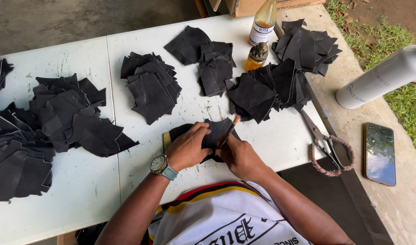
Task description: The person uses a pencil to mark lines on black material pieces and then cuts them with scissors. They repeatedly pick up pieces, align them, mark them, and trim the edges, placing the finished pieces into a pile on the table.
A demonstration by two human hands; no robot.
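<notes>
Head view: your left hand (186, 149) lies flat, fingers curled down over a black leather piece (215, 131) and pressing it onto the white tabletop (94, 181) at its near edge, just in front of your body. Your right hand (238, 156) is closed around a pencil (229, 131), its tip resting on the same piece — the two hands touch across it. A wristwatch (161, 165) sits on your left wrist. Stacks of cut black leather (151, 86) lie spread across the tabletop beyond and to the left. Scissors (328, 149) with wrapped handles lie to the right, near a phone (379, 153) on the concrete ledge — two glue bottles (261, 34) stand at the far edge.
</notes>
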